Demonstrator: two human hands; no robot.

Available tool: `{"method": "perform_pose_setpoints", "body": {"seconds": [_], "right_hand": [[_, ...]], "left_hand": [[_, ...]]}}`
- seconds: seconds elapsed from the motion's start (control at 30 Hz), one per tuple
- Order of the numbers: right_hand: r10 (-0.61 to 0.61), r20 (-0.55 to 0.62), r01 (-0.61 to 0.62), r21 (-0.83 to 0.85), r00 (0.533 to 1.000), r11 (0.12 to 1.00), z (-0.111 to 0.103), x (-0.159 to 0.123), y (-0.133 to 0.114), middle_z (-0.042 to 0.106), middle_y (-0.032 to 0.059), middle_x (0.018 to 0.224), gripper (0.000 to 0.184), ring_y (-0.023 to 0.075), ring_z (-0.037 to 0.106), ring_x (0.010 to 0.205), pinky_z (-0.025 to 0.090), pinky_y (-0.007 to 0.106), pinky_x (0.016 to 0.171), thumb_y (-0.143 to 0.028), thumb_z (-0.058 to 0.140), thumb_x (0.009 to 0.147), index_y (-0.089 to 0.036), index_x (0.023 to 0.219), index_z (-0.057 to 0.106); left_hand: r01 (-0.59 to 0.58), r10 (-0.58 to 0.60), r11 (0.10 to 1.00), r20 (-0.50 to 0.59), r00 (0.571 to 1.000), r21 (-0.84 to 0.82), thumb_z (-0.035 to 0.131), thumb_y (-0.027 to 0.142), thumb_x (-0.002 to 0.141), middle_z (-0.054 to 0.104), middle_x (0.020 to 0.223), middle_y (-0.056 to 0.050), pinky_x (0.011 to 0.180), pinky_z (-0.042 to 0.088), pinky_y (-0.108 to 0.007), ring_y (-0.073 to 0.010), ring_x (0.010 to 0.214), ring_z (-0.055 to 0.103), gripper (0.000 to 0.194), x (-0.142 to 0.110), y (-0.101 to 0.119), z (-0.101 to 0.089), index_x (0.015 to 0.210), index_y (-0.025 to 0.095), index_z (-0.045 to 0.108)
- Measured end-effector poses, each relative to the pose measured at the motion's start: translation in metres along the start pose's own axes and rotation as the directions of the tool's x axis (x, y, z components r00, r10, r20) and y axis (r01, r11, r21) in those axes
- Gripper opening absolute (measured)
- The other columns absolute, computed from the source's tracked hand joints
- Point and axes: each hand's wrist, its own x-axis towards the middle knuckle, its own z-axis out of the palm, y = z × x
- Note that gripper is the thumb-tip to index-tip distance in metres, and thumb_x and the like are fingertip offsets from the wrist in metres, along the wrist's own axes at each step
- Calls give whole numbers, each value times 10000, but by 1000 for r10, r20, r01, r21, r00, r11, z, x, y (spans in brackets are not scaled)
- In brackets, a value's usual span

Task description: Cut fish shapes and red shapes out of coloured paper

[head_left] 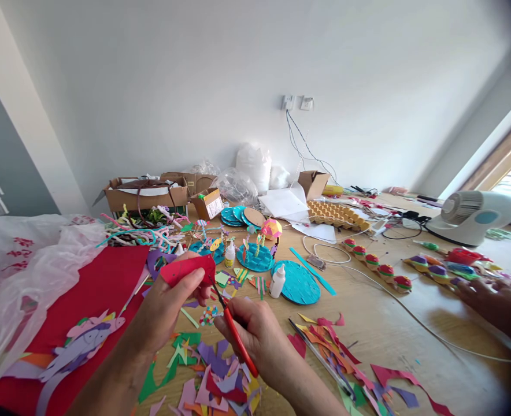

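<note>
My left hand [181, 294] pinches a folded-looking piece of red paper [186, 269] above the table. In my right hand [255, 329] is a pair of scissors with red handles [238, 341]; their dark blades meet the paper's right edge. Beyond my hands stand two white glue bottles, one [277, 281] beside a round blue disc [301, 283]. Small coloured figures sit on another blue disc [255, 258]. Scraps of cut paper [221, 370] lie below my hands. To the left, fish-shaped paper cutouts [84, 341] rest on a large red sheet [82, 289].
At the far right, another person's hand [489, 300] reaches over the table near colourful egg-carton shapes [437, 271]. A white fan [472, 216] stands behind it. A white cable [394, 297] crosses the table. Cardboard boxes [147, 193] and an egg tray [336, 215] are at the back.
</note>
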Motion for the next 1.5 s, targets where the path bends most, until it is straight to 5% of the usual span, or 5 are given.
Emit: {"method": "perform_pose_setpoints", "body": {"seconds": [0.23, 0.7, 0.97, 1.13, 1.5], "right_hand": [[21, 2, -21, 40, 1000, 999, 1, 1, 0, 361, -58, 551, 315, 86, 311, 526, 235, 218, 483, -317, 532, 859, -195, 607, 390], [216, 139, -257, 479, 966, 840, 5, 6, -7, 402, -85, 384, 542, 56, 356, 325, 233, 182, 354, -706, 596, 695, -213, 579, 403], [183, 166, -242, 492, 969, 836, 6, 6, -5, 406, -82, 372, 594, 49, 344, 313, 215, 181, 341, -768, 587, 675, -209, 576, 413], [139, 203, -224, 498, 969, 838, 9, 6, 3, 441, -72, 387, 639, 47, 357, 306, 224, 169, 325, -816, 566, 665, -195, 585, 444], [46, 218, -157, 527, 975, 835, 10, 4, 11, 473, -57, 421, 611, 50, 380, 326, 255, 162, 334, -770, 558, 745, -180, 609, 475]], "left_hand": [[12, -4, 998, -151, 989, 56, 754, 316, 679, 603, 601, 64, 530, 449, -197, -116, 554, 547, 183, 3, 8, -6, 723, 202, 618], [86, -88, 992, 26, 996, 88, 771, 334, 686, 735, 701, -4, 603, 512, -240, -167, 624, 655, 193, 3, 5, -5, 827, 216, 712], [66, -82, 979, 76, 994, 192, 759, 494, 685, 723, 716, -35, 659, 520, -267, -215, 711, 647, 306, 5, 15, -30, 829, 224, 768], [36, -97, 931, 151, 984, 364, 680, 463, 754, 594, 640, 18, 525, 385, -200, -128, 581, 500, 283, 6, 16, -19, 711, 184, 663], [77, -130, 936, 135, 982, 344, 562, 429, 811, 455, 574, 69, 484, 302, -193, -96, 527, 383, 257, 2, 5, -9, 705, 195, 548]]}}
